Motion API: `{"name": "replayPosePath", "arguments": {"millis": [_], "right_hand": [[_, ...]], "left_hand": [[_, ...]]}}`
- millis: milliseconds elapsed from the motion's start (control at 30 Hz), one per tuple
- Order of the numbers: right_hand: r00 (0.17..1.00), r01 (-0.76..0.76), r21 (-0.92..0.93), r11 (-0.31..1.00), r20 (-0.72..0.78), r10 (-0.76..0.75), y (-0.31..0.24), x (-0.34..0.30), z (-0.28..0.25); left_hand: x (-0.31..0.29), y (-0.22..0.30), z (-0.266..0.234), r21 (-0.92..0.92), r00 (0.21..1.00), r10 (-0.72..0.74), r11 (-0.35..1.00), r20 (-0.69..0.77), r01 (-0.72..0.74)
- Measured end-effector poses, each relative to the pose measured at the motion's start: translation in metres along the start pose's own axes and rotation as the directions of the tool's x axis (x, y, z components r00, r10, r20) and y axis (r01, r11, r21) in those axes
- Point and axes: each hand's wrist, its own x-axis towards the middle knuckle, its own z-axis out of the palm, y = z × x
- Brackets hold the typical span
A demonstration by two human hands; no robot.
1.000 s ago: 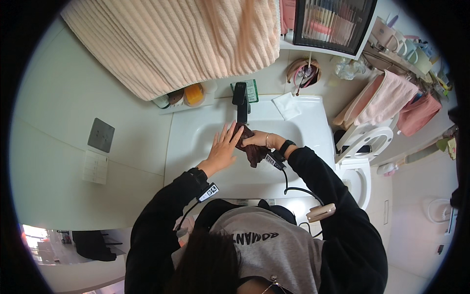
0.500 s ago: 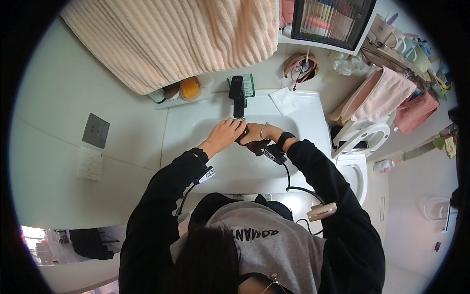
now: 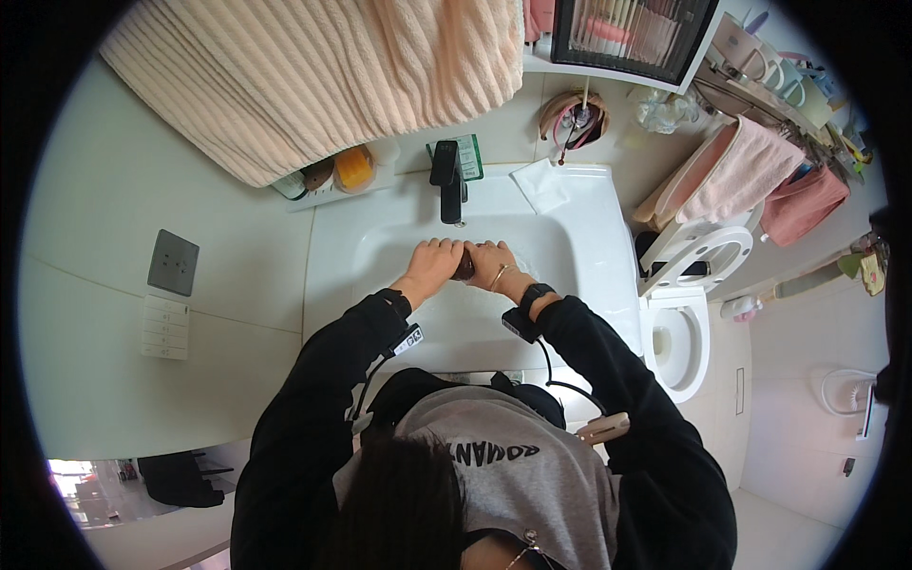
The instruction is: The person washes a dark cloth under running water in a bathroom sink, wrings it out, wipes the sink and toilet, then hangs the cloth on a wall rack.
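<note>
Seemingly midway through squeezing the dark brown cloth, on the near side of the black tap. Not put down yet; cannot tell the amount left to do. Gripped in left hand and right hand, set side by side and mostly hiding it, with curled fingers toward the tap and bent arms in black sleeves.

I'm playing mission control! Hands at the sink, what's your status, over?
Left hand and right hand side by side, gripping. Dark brown cloth bunched between them, mostly hidden, over basin. Black faucet beyond, not touching; no blockage seen.
</note>
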Motion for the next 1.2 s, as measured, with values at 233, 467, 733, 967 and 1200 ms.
{"name": "replayPosePath", "arguments": {"millis": [233,467,733,967,1200], "right_hand": [[0.980,0.088,-0.254,0.963,-0.150,-0.129,0.000,-0.004,0.007],[0.937,0.219,-0.396,0.892,-0.171,-0.306,0.003,-0.008,0.017],[0.929,0.190,-0.252,0.949,-0.268,-0.257,0.004,-0.018,0.017],[0.952,0.073,0.021,0.997,-0.299,-0.063,0.007,-0.016,0.015],[0.986,0.034,0.819,0.573,-0.121,0.115,0.009,0.015,0.011]], "left_hand": [[-0.004,0.024,-0.004,-0.329,0.897,-0.327,0.847,0.296,0.418],[-0.011,0.047,0.009,-0.439,0.673,-0.469,0.517,0.572,0.734],[-0.012,0.030,0.019,-0.571,0.570,-0.271,0.082,0.776,0.817],[-0.016,0.027,0.005,-0.738,0.620,-0.628,0.107,0.470,0.667],[-0.041,0.017,-0.041,-0.379,0.964,-0.240,0.907,-0.113,0.182]]}}
